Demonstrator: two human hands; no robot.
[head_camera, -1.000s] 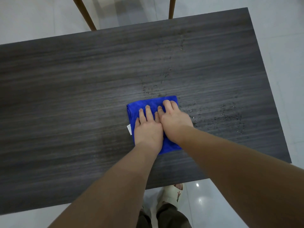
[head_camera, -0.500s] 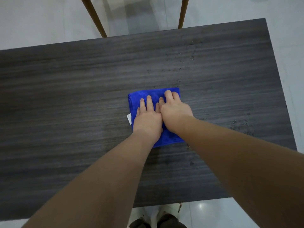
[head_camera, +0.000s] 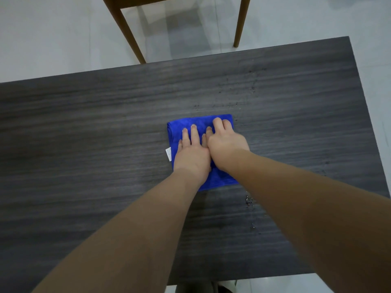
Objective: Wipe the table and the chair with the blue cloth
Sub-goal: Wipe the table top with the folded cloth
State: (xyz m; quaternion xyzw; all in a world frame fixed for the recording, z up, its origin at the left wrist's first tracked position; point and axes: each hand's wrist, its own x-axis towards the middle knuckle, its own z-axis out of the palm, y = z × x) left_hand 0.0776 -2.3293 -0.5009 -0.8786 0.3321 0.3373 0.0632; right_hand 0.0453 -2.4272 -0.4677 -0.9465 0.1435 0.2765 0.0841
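A folded blue cloth (head_camera: pixel 182 127) with a small white tag lies flat on the dark wood-grain table (head_camera: pixel 84 144), right of the middle. My left hand (head_camera: pixel 191 153) presses on the cloth with straight fingers. My right hand (head_camera: pixel 225 142) lies beside it, touching it, fingers flat on the cloth's right half. Beyond the table's far edge stands the wooden chair (head_camera: pixel 127 32); only its legs and the seat's underside show.
Small water droplets (head_camera: pixel 251 85) speckle the table beyond the cloth, and a few more droplets (head_camera: pixel 249 200) lie near my right forearm. Pale tiled floor (head_camera: pixel 53 39) surrounds the table. The table's right edge is close to the cloth's side.
Both hands have pushed the cloth away from me, toward the far edge, over the wet speckled patch. More of the chair has come into view at the top.
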